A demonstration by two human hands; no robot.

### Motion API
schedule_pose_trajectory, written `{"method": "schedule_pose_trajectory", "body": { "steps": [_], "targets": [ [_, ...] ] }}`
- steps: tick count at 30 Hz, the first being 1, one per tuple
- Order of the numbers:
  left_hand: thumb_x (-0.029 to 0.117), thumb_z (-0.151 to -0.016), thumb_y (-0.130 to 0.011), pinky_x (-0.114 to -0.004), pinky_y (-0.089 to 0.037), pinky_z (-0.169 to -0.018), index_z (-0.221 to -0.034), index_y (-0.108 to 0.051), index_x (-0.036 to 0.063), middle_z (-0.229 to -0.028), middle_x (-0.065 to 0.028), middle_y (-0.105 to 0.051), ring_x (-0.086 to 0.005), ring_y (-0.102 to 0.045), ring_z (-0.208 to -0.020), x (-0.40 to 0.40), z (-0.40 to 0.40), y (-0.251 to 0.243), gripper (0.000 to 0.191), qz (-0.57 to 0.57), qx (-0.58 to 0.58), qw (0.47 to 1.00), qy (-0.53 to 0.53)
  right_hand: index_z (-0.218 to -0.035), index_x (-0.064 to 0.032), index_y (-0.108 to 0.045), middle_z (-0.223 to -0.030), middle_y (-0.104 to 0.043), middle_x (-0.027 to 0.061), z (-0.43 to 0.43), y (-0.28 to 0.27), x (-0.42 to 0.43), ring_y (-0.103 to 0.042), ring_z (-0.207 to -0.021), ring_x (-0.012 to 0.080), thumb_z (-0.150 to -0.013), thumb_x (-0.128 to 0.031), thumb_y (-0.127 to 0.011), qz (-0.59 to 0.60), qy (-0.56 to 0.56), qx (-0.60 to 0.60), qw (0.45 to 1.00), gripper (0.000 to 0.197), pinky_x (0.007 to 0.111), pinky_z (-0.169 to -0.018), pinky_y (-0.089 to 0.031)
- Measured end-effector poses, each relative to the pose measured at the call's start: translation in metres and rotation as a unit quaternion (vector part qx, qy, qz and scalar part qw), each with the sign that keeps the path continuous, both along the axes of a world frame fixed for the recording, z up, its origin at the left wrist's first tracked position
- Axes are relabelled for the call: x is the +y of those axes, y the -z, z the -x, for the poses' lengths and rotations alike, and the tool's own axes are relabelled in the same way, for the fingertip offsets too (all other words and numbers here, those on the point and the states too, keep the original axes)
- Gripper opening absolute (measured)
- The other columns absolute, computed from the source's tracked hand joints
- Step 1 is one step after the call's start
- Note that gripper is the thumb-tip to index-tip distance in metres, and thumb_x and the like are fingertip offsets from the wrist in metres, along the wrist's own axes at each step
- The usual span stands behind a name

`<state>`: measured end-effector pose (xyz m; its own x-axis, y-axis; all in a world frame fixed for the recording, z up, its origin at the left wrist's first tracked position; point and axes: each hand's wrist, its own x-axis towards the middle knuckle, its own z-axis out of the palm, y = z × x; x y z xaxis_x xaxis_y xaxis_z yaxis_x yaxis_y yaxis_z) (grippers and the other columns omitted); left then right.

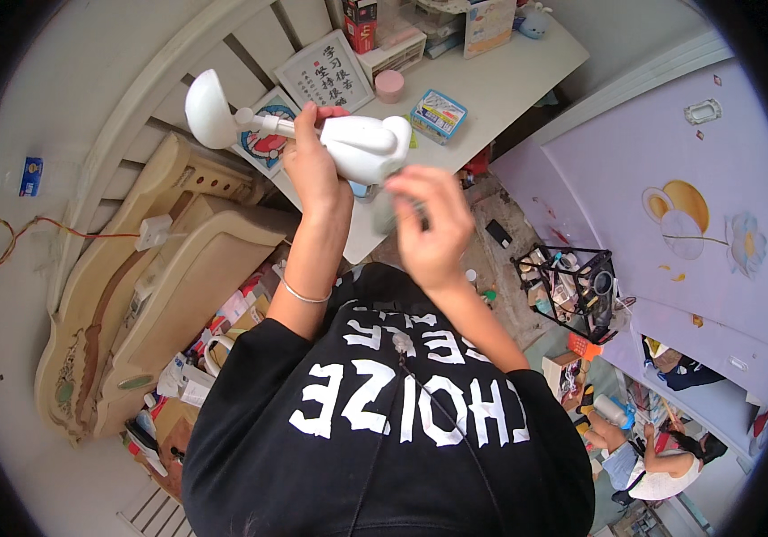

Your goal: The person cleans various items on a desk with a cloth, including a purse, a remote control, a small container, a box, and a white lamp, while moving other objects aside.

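Observation:
My left hand (317, 161) grips a white desk lamp (364, 144) around its lower stem, just beside the base. The lamp is held tilted in the air above the table, with its domed head (209, 111) at the upper left and its rounded base towards my right hand (434, 225). The fingers of my right hand are pinched at the lower edge of the base, on a greyish-green thing (394, 213), perhaps a cloth, that is blurred. A thin bracelet is on my left wrist.
The white table (491, 101) holds a blue-rimmed box (439, 115), a round pink container (389, 86) and framed pictures (325, 72). A black-framed rack (568, 285) full of small items stands right, near a phone-like object (499, 233) on the floor. Another person (666, 463) sits lower right.

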<state>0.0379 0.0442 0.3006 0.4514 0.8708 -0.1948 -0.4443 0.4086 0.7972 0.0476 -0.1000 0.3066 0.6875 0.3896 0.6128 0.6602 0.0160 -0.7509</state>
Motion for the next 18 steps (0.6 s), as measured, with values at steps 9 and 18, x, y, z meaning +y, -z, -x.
{"method": "schedule_pose_trajectory", "body": {
  "steps": [9, 18],
  "targets": [
    [0.024, -0.091, -0.051, -0.028, -0.044, -0.083, -0.105, -0.064, -0.0039, -0.097, -0.0103, -0.065, -0.0155, -0.06, -0.088, -0.011, 0.015, -0.016, 0.034, -0.178, 0.077, 0.976, 0.097, -0.093, -0.0016, -0.065, -0.091, -0.064, 0.0108, -0.049, -0.002, 0.01, -0.061, -0.087, 0.0238, -0.078, 0.0, -0.063, 0.0, 0.042, 0.044, 0.998, 0.015, 0.031, -0.079, -0.047],
    [0.028, -0.091, -0.043, -0.03, -0.047, -0.084, -0.109, -0.061, -0.0028, -0.104, -0.0141, -0.064, -0.02, -0.062, -0.093, -0.002, 0.02, -0.014, 0.04, -0.208, -0.042, 0.96, 0.182, -0.09, -0.0025, -0.068, -0.09, -0.068, 0.0086, -0.068, -0.025, 0.001, -0.063, -0.087, 0.0163, -0.077, 0.002, -0.062, 0.05, -0.161, 0.138, 0.976, 0.015, 0.028, -0.08, -0.047]
  ]
}}
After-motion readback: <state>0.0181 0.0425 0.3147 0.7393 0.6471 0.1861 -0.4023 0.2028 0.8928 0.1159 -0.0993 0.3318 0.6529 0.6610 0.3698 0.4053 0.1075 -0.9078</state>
